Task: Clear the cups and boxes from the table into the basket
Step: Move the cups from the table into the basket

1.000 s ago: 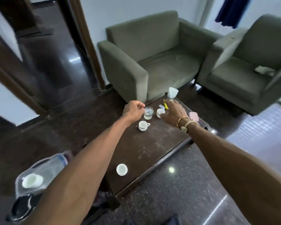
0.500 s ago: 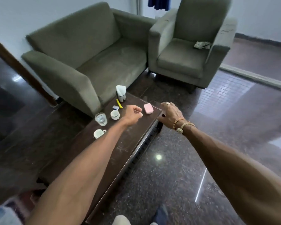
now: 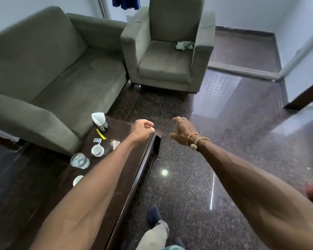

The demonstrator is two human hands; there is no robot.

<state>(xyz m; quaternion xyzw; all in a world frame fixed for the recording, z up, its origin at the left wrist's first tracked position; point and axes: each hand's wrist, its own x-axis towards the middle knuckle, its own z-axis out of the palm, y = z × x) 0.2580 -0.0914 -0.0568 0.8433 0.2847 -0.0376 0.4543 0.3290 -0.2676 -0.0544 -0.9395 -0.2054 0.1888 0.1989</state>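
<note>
Arms stretch forward from the wearer over a long dark table (image 3: 120,128) set beside a grey-green sofa (image 3: 61,69) and a matching armchair (image 3: 166,60). Left hand (image 3: 142,129) hovers over the table's far corner, clenched into a loose fist with nothing to be seen inside it. Right hand (image 3: 183,131), with bracelets at the wrist, hangs released with fingers spread, past the table's edge and above the polished floor. Things to be cleared lie on the table to the left of the left forearm: a small pink box (image 3: 115,143), blurred, just beside the wrist; a white cup (image 3: 97,150) near it; a glass (image 3: 79,161) that looks to hold water, closer to the wearer; and a second white cup (image 3: 78,179), partly hidden by the forearm. A tissue holder (image 3: 100,121), a yellow strip (image 3: 101,134) and a small sachet (image 3: 97,140) sit at the far end. The basket is not in view. Both hands sit beyond the items, so the likely step is choosing the next pickup. To do it well, the left hand should draw back, open, and pinch the pink box across its narrow sides, lifting straight up so the forearm neither sweeps the cup nor tips the glass. The glass is best carried upright on its own.
</note>
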